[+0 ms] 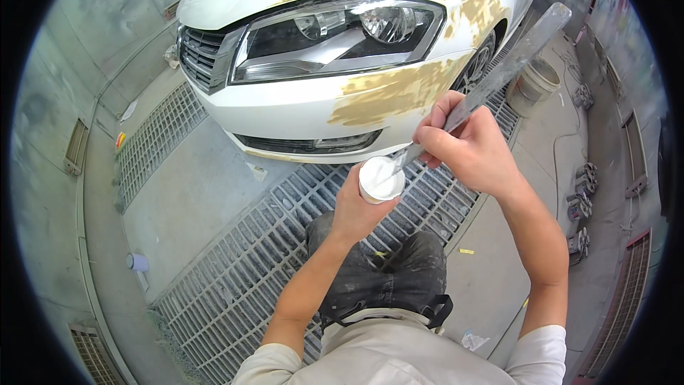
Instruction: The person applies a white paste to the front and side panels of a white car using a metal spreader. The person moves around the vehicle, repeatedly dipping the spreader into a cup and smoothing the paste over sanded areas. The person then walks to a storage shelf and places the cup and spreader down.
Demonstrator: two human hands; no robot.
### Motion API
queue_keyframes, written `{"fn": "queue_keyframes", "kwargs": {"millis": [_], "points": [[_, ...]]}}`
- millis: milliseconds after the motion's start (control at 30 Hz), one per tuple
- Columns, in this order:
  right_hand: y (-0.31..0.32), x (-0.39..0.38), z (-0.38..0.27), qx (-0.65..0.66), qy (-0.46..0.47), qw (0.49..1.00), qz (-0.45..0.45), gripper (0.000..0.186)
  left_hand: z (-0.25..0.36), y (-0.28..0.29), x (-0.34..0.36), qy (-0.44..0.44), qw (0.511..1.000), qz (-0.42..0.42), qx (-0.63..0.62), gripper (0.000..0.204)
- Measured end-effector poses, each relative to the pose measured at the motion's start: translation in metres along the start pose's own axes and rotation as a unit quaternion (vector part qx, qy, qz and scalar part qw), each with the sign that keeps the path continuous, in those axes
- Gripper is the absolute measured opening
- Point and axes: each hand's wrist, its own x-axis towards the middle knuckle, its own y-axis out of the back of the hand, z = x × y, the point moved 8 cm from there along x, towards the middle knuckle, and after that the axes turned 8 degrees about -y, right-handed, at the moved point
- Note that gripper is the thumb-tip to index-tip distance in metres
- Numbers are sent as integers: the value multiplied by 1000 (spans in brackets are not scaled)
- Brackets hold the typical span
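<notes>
My left hand (358, 207) holds a small cup (381, 185) of white liquid beneath the front of a white car. My right hand (467, 139) grips a long, flat metal-grey stick (520, 50) angled down to the left, its lower end in the cup. The car's bumper (281, 114) and right fender (481, 11) carry patches of tan coating, around and below the large headlight (335, 36).
Metal floor grates (206, 314) lie under me and beside the car. A bucket (531, 89) stands at the right, near hoses and several small tools (584, 185) along the wall. A small lilac can (137, 262) sits on the floor at left.
</notes>
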Motion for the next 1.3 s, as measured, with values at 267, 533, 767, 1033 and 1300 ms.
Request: {"fn": "queue_keyframes", "kwargs": {"millis": [267,533,767,1033,1300], "points": [[-3,-6,-12,-38,51,998,-19,15,2,-3,-3,-7,1000,20,17,65],[-5,-8,-12,-18,65,997,-47,15,3,-4,-3,-56,995,74,41,64],[1,-11,3,23,-3,1000,2,12,-3,0,-6,-57,991,100,69,64],[8,-7,-5,-14,21,999,39,14,-5,-1,-6,-40,994,89,42,64],[9,-9,-7,-1,28,999,38,15,-6,-1,-7,-36,993,97,56,66]]}}
